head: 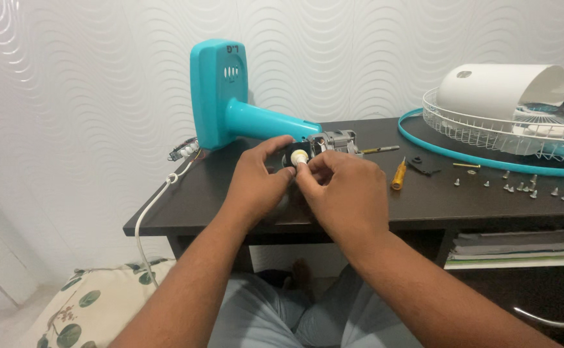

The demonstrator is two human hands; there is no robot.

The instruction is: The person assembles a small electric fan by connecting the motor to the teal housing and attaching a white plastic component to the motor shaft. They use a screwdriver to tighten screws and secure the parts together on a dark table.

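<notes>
Centre of the frame, on the dark bench [424, 212]: both hands work a fan motor [333, 140] with a small white knob [298, 156] on its black end. Left hand [256, 180] wraps the black end, grip closed around it; right hand [346, 193] pinches the white knob, grip clamped on it. Motor looks heavy, stiff metal, best held by the body; knob is small, smooth plastic, likely slippery. Yellow screwdriver [398, 175] and loose screws [520, 188] lie right, teal housing [220, 90] behind

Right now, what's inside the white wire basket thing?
Inside the white wire fan grille lies a white rounded cover. Pale fan blades show beneath it. The cover hides whatever else sits under it.
</notes>
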